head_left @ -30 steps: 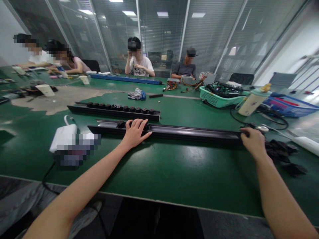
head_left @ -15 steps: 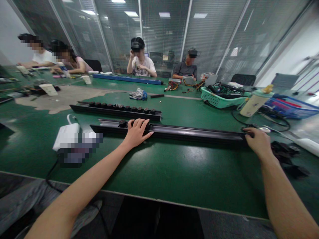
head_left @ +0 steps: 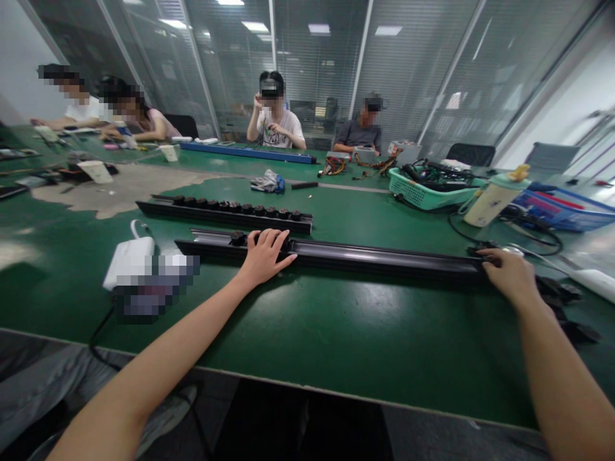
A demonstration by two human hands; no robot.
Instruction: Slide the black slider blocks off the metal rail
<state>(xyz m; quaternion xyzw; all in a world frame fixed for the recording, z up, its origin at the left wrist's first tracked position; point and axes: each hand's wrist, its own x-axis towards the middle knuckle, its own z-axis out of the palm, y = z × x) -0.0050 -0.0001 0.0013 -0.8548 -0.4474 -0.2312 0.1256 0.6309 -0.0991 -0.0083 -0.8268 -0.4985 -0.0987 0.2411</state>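
A long black metal channel (head_left: pixel 384 257) lies across the green table in front of me. My left hand (head_left: pixel 265 253) grips its left part from above, fingers over the far side and thumb along the near side. One small black module (head_left: pixel 237 238) sits in the channel just left of my fingers; more dark parts are partly hidden under them. At the channel's right end, my right hand (head_left: pixel 509 272) is closed in a pinch. Whatever its fingertips hold is dark and hard to make out. Behind lies a second black channel (head_left: pixel 221 216) with a row of several black modules in it.
Loose black parts (head_left: pixel 571 307) lie beside my right wrist. A white adapter (head_left: pixel 129 261) with a cable stands at left. Farther right are a yellow bottle (head_left: pixel 494 202), a green basket (head_left: pixel 423 195) and a blue basket (head_left: pixel 567 211). Several people sit across the table.
My right hand has shifted slightly to the right, at the channel's right end. My left hand keeps its place on the channel.
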